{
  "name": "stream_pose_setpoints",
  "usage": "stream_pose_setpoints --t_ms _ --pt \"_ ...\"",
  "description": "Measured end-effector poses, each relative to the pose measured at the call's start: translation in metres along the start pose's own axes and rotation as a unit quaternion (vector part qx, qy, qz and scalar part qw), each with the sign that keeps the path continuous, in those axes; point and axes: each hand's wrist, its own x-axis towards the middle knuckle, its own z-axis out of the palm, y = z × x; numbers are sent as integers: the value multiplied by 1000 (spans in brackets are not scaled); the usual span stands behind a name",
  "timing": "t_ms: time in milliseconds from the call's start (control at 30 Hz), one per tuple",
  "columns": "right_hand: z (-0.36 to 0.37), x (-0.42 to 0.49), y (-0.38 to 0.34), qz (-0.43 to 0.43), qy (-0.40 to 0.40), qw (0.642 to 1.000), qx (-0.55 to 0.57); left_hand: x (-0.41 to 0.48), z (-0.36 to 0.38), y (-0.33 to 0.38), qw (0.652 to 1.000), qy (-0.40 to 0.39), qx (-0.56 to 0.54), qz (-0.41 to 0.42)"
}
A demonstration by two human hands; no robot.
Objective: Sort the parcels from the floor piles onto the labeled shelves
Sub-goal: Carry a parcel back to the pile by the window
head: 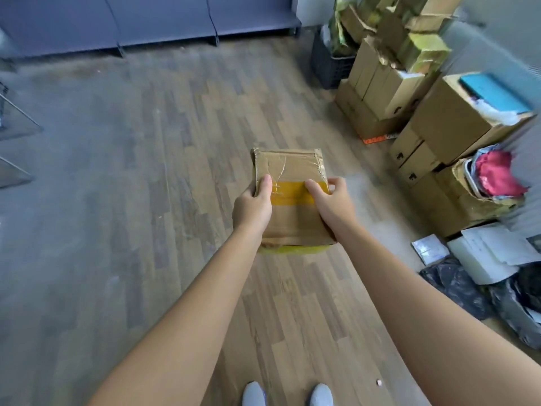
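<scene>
Parcel [288,168], a taped cardboard box with a yellow band, hung above the wooden floor [146,171], left hand [253,208] gripping its left edge, right hand [330,205] its right edge, thumbs on top. Stacked boxes [448,121] stood along the floor's right edge; print on an orange strip [377,138] there was unreadable.

The floor [131,177] was laid in wood-look planks, brown in the middle and greyer toward the left. Grey-blue shelving [117,22] was set along the far side, raised on thin legs. A pale grey wall [500,27] was seen at the right. Thin metal bars [20,110] were seen at the left edge.
</scene>
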Motion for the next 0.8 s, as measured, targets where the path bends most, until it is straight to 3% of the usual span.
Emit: stream_pose_setpoints --t_ms 333,800 --pt "-18 43 -97 -25 -8 999 43 32 -12 105 998 1 -18 54" --pt "-38 259 -242 -65 -54 996 41 189 43 277 997 46 -24 62"
